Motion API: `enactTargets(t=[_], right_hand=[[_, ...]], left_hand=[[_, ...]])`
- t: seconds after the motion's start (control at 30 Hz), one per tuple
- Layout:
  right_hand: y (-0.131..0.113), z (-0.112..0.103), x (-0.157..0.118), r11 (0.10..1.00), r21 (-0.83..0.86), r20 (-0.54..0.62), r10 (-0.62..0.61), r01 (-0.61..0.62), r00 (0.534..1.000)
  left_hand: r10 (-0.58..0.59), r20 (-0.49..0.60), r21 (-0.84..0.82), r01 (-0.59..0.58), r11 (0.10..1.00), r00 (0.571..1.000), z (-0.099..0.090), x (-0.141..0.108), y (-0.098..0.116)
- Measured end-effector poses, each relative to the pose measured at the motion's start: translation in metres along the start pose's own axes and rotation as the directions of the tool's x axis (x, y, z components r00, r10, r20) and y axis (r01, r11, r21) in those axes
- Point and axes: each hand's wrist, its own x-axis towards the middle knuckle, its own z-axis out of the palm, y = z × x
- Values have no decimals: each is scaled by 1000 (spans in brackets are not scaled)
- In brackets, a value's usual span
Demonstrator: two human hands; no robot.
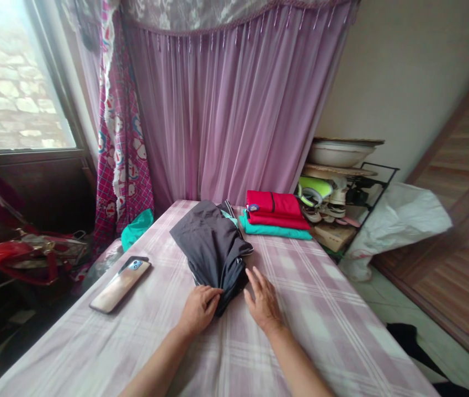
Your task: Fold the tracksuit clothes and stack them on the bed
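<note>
A dark grey garment (213,237) with white piping and a bit of light green showing lies bunched on the checked tablecloth (300,331). Its near end narrows into gathered folds. My left hand (200,307) is closed on the left side of that near end, thumb and fingers pinching the cloth. My right hand (262,298) rests just right of the garment, fingers spread, its fingertips close to the dark edge. Whether those fingertips touch the cloth I cannot tell. What kind of garment it is does not show clearly.
Folded red cloth (276,209) lies on folded teal cloth (276,229) at the table's far right. A phone (122,284) lies face down at left. Beyond the right edge stand a shoe rack (342,209) and a white sack (400,220). A purple curtain (234,110) hangs behind.
</note>
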Motion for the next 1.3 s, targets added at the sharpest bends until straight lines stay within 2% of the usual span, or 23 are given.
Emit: enactTargets(t=[0.17,0.23,0.3,0.33,0.4,0.5,0.57,0.63,0.7,0.77,0.9,0.97,1.03,1.1,1.17,1.3], right_hand=[[-21,-6,8,986,7,92,-165,165,982],[-21,-9,15,976,59,148,-214,208,965],[-13,-13,22,974,109,176,-213,197,961],[-5,-15,24,979,124,176,-180,159,968],[16,-21,27,993,120,172,-22,1,985],[53,-32,25,963,51,220,248,-265,943],[71,-42,21,956,26,283,273,-292,920],[76,-51,17,976,31,340,194,-217,920],[68,-60,14,990,26,373,119,-138,920],[47,-66,11,996,11,376,77,-88,924],[2,-57,7,999,-21,375,30,-24,927],[-6,-50,11,999,-31,391,40,-30,919],[-3,-51,21,997,2,378,73,-80,923],[8,-64,36,985,102,313,101,-140,944],[20,-87,52,952,249,232,122,-181,965],[42,-138,75,871,410,133,236,-270,963]], left_hand=[[44,12,-27,-44,999,999,0,-3,2],[46,0,-50,-46,998,999,0,-5,1],[36,-69,-99,-43,994,997,1,-7,-1],[32,-121,-125,-48,991,992,2,-8,-3],[12,-230,-153,-48,987,973,3,-9,-9],[-72,-319,-138,29,990,945,6,-8,-18],[-128,-346,-126,89,988,930,8,-6,-24],[-151,-367,-114,117,987,918,8,-3,-32],[-174,-382,-89,152,984,908,6,3,-41],[-207,-378,-46,205,978,902,0,10,-53],[-238,-325,99,283,954,915,-16,26,-80],[-245,-292,188,307,933,924,-25,35,-90],[-253,-255,273,321,907,933,-34,44,-97],[-268,-222,342,332,879,938,-42,54,-102],[-302,-206,384,361,850,931,-49,65,-106],[-380,-164,368,414,832,910,-53,84,-113]])
